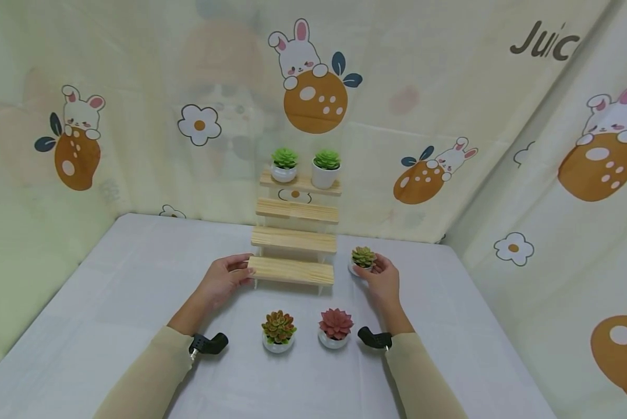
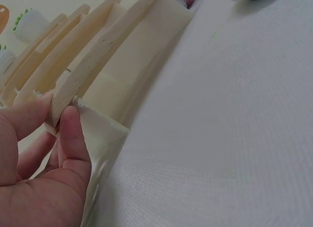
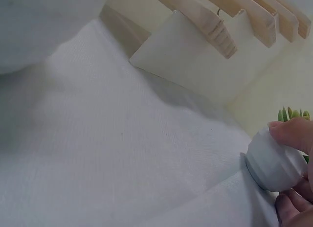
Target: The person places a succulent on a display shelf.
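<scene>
My left hand (image 1: pixel 226 280) pinches the left end of the lowest board of a wooden tiered stand (image 1: pixel 292 270); the left wrist view has thumb and fingers on the board's end (image 2: pixel 61 107). To the right of the stand, my right hand (image 1: pixel 382 280) grips a potted succulent (image 1: pixel 363 257) with yellow-green leaves. Its white pot (image 3: pixel 275 161) is at the tabletop in the right wrist view, thumb on the near side. Two green succulents in white pots, one rounder (image 1: pixel 284 164) and one taller (image 1: pixel 326 169), stand on the top board.
In front of the stand, a red-green succulent (image 1: pixel 279 330) and a reddish-pink succulent (image 1: pixel 336 327) sit in white pots between my forearms. A white cloth (image 1: pixel 135 279) covers the table. Printed curtains (image 1: pixel 229 70) hang behind and at both sides.
</scene>
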`<state>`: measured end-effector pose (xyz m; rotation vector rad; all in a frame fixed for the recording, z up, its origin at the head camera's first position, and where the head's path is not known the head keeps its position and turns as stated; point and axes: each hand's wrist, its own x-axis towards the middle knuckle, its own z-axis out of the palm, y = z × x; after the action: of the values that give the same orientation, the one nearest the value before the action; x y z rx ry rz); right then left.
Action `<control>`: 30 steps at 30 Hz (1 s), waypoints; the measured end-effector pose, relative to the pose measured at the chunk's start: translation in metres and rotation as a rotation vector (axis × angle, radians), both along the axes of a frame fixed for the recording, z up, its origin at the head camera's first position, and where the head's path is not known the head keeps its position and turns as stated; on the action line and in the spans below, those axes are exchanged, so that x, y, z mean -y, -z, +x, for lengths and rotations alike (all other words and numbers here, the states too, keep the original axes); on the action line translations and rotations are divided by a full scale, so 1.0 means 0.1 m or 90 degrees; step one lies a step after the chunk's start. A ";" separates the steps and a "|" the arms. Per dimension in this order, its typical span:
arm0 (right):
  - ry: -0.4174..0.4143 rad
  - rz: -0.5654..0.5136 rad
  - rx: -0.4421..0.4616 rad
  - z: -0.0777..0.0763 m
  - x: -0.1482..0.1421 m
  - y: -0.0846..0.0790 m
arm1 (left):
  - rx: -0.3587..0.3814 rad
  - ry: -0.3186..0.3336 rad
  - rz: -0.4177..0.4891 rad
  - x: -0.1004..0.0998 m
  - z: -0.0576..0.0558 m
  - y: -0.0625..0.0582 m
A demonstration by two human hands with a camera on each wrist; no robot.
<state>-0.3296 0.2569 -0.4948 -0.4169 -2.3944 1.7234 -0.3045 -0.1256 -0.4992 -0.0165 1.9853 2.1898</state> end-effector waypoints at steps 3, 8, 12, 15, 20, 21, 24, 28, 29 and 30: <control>-0.005 0.001 -0.001 -0.01 0.01 0.00 | -0.007 0.005 0.002 0.00 0.00 0.01; -0.005 0.020 0.000 -0.03 0.02 0.02 | -0.011 0.010 -0.004 0.00 0.01 0.00; -0.002 0.031 0.006 -0.04 0.02 0.03 | -0.009 0.009 -0.007 0.00 0.01 0.00; -0.003 0.038 0.011 -0.04 0.02 0.02 | -0.002 0.005 -0.009 0.00 0.01 0.00; -0.003 0.056 0.014 -0.02 0.01 0.02 | -0.001 0.004 -0.005 0.00 0.01 -0.01; -0.001 0.061 0.015 -0.02 0.01 0.02 | -0.002 0.004 -0.004 0.00 0.01 -0.01; 0.002 0.069 0.016 -0.01 0.00 0.03 | -0.006 0.006 -0.002 0.01 0.01 0.00; 0.004 0.077 0.018 0.02 -0.01 0.03 | -0.001 0.005 0.003 0.01 0.01 0.01; 0.005 0.080 0.019 0.03 -0.01 0.02 | 0.000 0.007 0.003 0.01 0.01 0.01; 0.006 0.083 0.021 0.04 -0.02 0.02 | 0.000 0.008 0.003 0.01 0.02 0.00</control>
<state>-0.3255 0.2585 -0.4973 -0.4405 -2.5059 1.5562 -0.3029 -0.1264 -0.4997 -0.0035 1.9742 2.1864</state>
